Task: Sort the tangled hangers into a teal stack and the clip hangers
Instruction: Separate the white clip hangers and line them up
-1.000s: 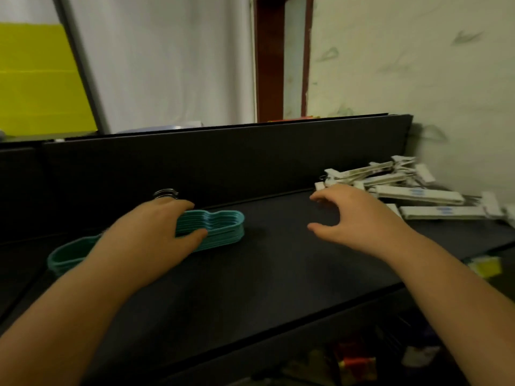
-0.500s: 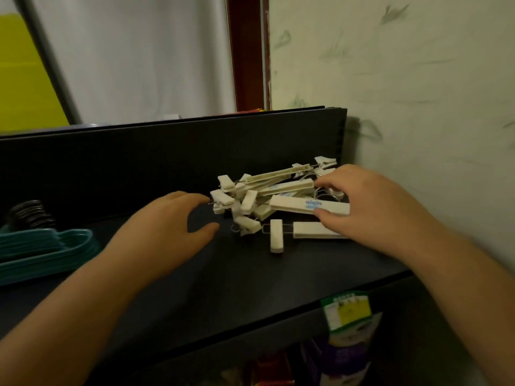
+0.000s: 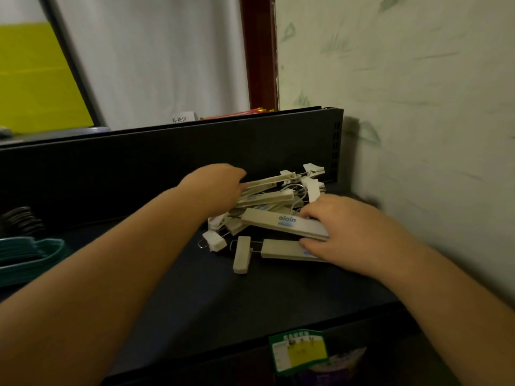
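A tangled pile of white clip hangers (image 3: 274,201) lies on the dark shelf (image 3: 228,296) near its right end, by the wall. My left hand (image 3: 216,185) reaches into the pile's left side, its fingers curled round the upper hangers. My right hand (image 3: 351,232) holds the near end of a hanger with a blue logo, its fingers also touching the bar below. The teal hanger stack (image 3: 26,256) lies flat at the far left edge of the view, with its dark hooks (image 3: 21,220) bunched behind it.
A black back panel (image 3: 167,151) runs behind the shelf and ends close to the pale wall (image 3: 418,135) on the right. A green and yellow price tag (image 3: 299,351) hangs from the shelf's front edge. A white curtain hangs beyond the panel.
My left hand has moved right from the bare shelf into the pile and closed on the upper hangers. My right hand has shifted down the pile's right side. The view has moved closer.
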Action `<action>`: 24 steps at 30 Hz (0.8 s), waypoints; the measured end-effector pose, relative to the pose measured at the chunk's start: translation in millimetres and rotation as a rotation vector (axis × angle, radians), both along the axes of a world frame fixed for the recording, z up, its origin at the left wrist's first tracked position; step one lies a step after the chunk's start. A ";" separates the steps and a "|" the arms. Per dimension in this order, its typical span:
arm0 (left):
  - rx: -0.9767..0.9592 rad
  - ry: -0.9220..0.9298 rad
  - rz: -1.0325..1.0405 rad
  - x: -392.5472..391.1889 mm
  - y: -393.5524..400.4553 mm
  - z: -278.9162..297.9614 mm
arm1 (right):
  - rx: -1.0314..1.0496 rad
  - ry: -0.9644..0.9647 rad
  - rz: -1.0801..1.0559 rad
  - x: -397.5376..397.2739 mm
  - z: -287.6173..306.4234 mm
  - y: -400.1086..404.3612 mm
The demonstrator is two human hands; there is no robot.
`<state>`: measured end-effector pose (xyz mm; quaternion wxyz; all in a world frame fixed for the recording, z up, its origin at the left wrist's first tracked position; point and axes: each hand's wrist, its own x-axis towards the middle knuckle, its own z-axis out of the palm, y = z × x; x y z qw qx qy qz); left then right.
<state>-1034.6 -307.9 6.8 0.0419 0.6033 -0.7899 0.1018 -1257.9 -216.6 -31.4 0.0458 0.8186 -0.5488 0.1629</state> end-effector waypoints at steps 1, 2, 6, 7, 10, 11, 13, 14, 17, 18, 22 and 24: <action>0.044 -0.063 0.010 -5.0 -7.4 -2.3 | -0.007 -0.002 0.003 -0.3 -2.6 -1.5; 0.069 -0.107 0.017 -8.6 -13.0 -4.2 | -0.015 -0.006 0.004 -1.0 -4.6 -2.5; 0.097 0.035 0.001 -8.9 -21.4 -4.5 | -0.027 -0.017 0.006 -5.6 -9.7 -4.4; 0.093 0.099 -0.012 -6.8 -19.2 -3.7 | -0.028 -0.019 0.006 -6.8 -10.2 -4.5; 0.051 0.222 -0.038 2.0 -10.2 -1.3 | -0.026 -0.025 0.004 -11.0 -9.9 -4.1; 0.017 0.255 -0.039 4.7 -7.4 -0.5 | -0.027 -0.023 0.004 -12.3 -9.7 -4.3; -0.094 0.287 -0.040 11.9 -1.3 1.7 | -0.031 -0.011 0.004 -13.8 -9.5 -4.9; -0.163 0.283 -0.042 17.4 1.6 2.6 | -0.036 -0.009 0.006 -13.9 -9.6 -5.5; -0.310 0.278 -0.015 41.5 13.0 3.3 | -0.053 -0.012 0.016 -14.5 -9.7 -7.2; -0.333 0.279 0.007 51.4 17.1 3.2 | -0.047 -0.023 0.020 -14.5 -9.2 -7.9; -0.376 0.259 0.082 98.7 32.3 0.5 | -0.033 -0.083 0.039 -10.1 -5.8 -11.7; -0.355 0.252 0.140 123.8 38.9 -1.1 | -0.048 -0.097 0.053 -4.3 -3.4 -14.3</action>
